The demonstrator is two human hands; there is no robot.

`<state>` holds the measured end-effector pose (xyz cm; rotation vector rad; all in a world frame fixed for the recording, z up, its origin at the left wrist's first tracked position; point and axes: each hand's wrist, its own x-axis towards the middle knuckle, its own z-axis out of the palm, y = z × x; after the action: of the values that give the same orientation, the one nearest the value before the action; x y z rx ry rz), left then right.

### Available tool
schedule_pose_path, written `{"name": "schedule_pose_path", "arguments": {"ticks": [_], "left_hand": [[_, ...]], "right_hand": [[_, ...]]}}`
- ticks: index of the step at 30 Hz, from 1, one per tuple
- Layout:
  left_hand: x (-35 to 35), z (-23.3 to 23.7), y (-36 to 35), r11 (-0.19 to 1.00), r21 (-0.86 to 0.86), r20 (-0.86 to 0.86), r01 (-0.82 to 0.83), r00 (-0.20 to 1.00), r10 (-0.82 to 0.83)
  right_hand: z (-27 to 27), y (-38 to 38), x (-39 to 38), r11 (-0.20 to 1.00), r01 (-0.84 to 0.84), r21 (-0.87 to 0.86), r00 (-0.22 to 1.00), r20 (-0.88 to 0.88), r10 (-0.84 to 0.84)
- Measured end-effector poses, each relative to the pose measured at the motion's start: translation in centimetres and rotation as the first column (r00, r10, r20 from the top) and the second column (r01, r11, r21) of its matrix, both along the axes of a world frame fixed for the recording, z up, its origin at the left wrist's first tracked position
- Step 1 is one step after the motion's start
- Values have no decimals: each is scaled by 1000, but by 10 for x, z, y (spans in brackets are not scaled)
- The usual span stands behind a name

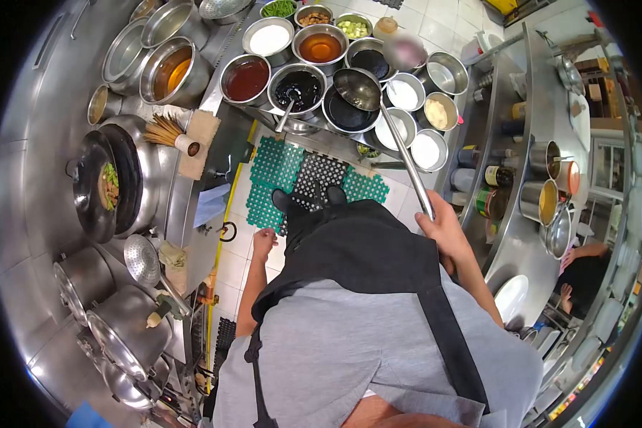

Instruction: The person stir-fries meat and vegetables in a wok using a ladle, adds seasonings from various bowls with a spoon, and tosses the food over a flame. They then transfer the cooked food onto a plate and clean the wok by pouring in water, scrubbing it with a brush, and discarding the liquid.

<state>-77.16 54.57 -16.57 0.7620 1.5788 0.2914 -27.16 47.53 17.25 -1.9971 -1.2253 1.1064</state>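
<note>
My right hand [441, 225] is wrapped round the long metal handle of a ladle [357, 90]. The ladle's bowl is over the near row of sauce pots, beside a pot of dark liquid [344, 114] and one of white powder [396, 128]. Whether the bowl holds anything is hard to make out. My left hand [265, 244] hangs by my apron [349, 250] with its fingers curled and nothing visible in them. Off to the left, a black wok [89, 187] holds green vegetables and pieces of meat [109, 187].
A bamboo brush [170, 137] lies by the stove, below a pot of amber liquid [170, 75]. A perforated strainer [142, 261] rests over the left counter edge. Steel shelves [510, 214] with jars run along the right. Another person's arm [585, 251] shows at far right.
</note>
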Motion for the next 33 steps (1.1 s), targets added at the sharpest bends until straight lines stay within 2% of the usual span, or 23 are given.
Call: {"name": "schedule_pose_path", "arguments": {"ticks": [3,6,9,12,14,15,17,18,21,27,33], "left_hand": [[0,-15,19,993,115,3,38,999,-39],[6,-11,28,989,143,6,49,999,-50],[16,8,19,998,43,-63,41,997,-38],[-5,-23,-10,999,-20,-66,45,997,-46],[-21,-41,-31,996,-28,-66,90,994,-92],[-25,-36,-36,989,-23,-81,144,986,-145],[-29,-19,-42,968,-15,-110,250,962,-250],[-31,-17,-46,979,-33,-92,201,975,-204],[-36,-17,-45,977,-66,-107,201,972,-207],[-32,-20,-12,992,-89,-47,85,995,-89],[-28,-13,27,997,17,10,74,997,-75]], "right_hand": [[15,4,-7,986,81,-144,997,4,-81],[-2,-3,-3,999,47,-11,998,45,-47],[1,-2,-1,991,42,-127,998,46,-36],[-10,-6,-1,998,29,-49,1000,10,-28],[3,-3,-6,981,118,-155,971,-187,-146],[11,-1,-9,965,153,-214,937,-278,-210],[28,1,-14,949,185,-256,899,-347,-268],[33,1,-16,940,199,-277,877,-379,-297],[37,-3,-19,946,201,-252,865,-408,-293],[61,1,-34,935,219,-279,877,-364,-313],[73,21,-53,943,204,-263,830,-464,-309]]}}
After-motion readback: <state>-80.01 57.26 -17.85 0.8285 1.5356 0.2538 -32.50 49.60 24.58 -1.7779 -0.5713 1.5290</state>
